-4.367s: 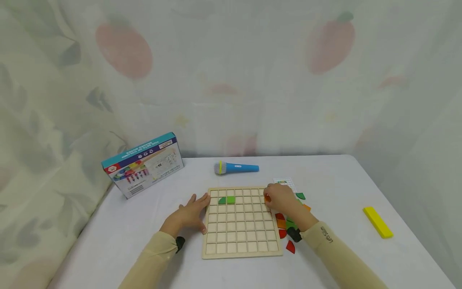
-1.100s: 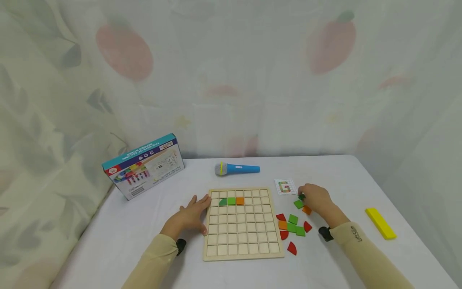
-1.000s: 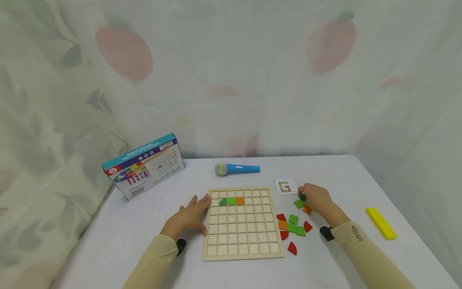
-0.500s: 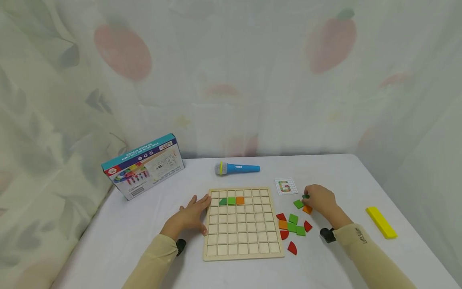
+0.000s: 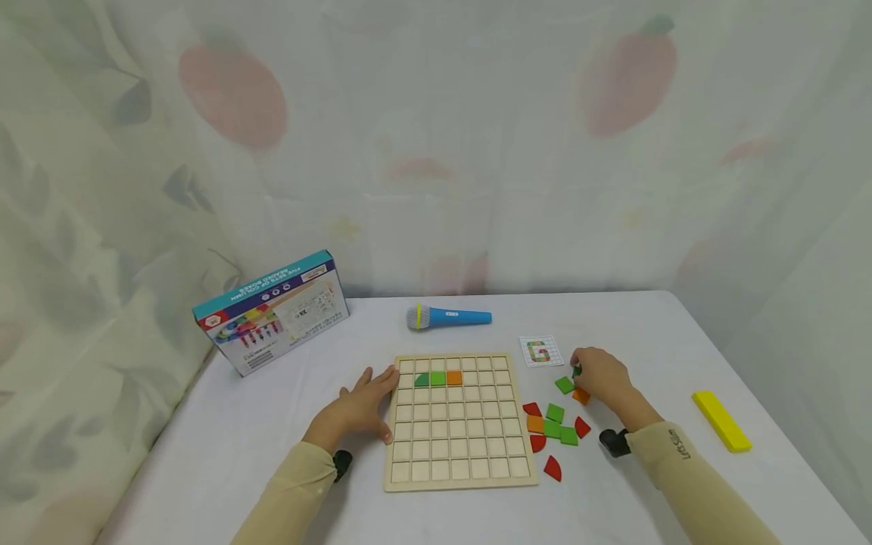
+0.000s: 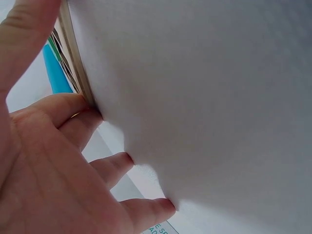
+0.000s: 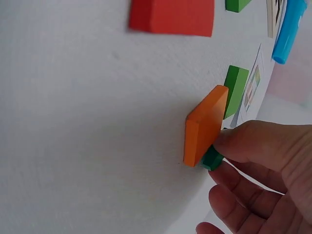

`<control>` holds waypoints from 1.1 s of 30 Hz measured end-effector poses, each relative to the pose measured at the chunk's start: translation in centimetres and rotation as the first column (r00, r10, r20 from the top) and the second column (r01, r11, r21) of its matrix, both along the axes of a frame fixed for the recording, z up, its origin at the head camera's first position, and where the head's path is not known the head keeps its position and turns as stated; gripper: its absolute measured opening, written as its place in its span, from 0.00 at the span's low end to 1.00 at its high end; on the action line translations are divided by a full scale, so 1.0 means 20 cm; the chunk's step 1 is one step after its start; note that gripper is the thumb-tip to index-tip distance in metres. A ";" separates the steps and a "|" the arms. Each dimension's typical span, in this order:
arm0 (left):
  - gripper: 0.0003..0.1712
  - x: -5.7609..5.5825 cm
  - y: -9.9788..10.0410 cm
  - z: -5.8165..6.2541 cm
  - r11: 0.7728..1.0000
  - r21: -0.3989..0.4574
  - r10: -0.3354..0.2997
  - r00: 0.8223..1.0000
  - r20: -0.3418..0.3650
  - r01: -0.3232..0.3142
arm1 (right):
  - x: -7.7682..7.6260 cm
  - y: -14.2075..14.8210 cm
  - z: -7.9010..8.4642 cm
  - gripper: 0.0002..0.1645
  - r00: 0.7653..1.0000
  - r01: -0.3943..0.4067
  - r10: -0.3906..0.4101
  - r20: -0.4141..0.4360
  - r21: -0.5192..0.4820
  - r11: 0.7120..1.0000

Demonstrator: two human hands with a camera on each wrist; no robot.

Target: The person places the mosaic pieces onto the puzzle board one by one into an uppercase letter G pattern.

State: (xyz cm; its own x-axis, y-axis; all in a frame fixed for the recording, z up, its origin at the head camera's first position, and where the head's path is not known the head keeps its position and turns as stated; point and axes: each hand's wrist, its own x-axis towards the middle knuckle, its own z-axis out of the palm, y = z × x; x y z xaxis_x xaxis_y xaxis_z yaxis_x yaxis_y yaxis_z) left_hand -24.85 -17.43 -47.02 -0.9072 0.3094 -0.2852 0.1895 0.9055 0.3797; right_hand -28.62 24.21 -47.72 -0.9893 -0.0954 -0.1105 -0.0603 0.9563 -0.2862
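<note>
My left hand [image 5: 357, 406] lies with fingers spread, fingertips and thumb at the left edge of a wooden grid board [image 5: 439, 486]. One row of the board holds a dark green quarter-circle tile [image 5: 422, 380], a light green square tile [image 5: 438, 378] and an orange square tile [image 5: 454, 378]. To the right of the board, my right hand [image 5: 605, 376] pinches another dark green tile [image 7: 212, 158] between thumb and finger, mostly hidden by them. Right beside that grip are a loose orange tile [image 7: 207, 126] and a light green tile [image 7: 236, 91].
A pattern card [image 5: 541, 351] showing a "G" lies behind the loose tiles. Red quarter-circle tiles [image 5: 552, 468] and green square tiles [image 5: 568, 436] are scattered along the board's right side. A toy microphone [image 5: 459, 317], a box [image 5: 272, 314] and a yellow block [image 5: 722, 421] stand around.
The orange square now sits in the board's row. My right hand has moved from the board to the loose tiles on the right and taken hold of a dark green tile. My left hand stays put.
</note>
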 end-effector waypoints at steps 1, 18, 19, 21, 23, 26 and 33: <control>0.65 0.00 0.00 0.00 1.000 0.001 0.001 1.000 0.001 -0.001 | 0.00 0.00 0.00 0.14 1.000 -0.001 0.001 -0.007 -0.005 1.000; 0.66 0.00 0.00 -0.01 1.000 0.014 -0.008 1.000 -0.004 0.008 | -0.02 -0.52 0.19 0.16 0.946 -0.287 0.270 -0.181 -0.073 0.955; 0.67 -0.01 0.00 -0.01 1.000 0.012 -0.009 1.000 -0.004 0.009 | -0.02 -0.56 0.19 0.16 0.944 -0.299 0.282 -0.173 -0.078 0.951; 0.67 0.00 0.00 -0.01 1.000 0.014 -0.010 1.000 -0.001 0.010 | -0.03 -0.62 0.17 0.16 0.939 -0.321 0.307 -0.156 -0.069 0.945; 0.67 0.00 0.00 -0.02 1.000 0.015 -0.010 1.000 -0.002 0.010 | -0.04 -0.67 0.15 0.16 0.933 -0.344 0.334 -0.137 -0.054 0.938; 0.67 0.00 0.01 -0.01 1.000 0.016 -0.012 1.000 -0.002 0.012 | -0.06 -0.73 0.11 0.16 0.928 -0.364 0.358 -0.104 -0.041 0.931; 0.67 0.01 0.00 0.00 1.000 0.010 -0.011 1.000 -0.003 0.011 | -0.05 -0.77 0.07 0.13 0.924 -0.379 0.374 -0.084 -0.051 0.924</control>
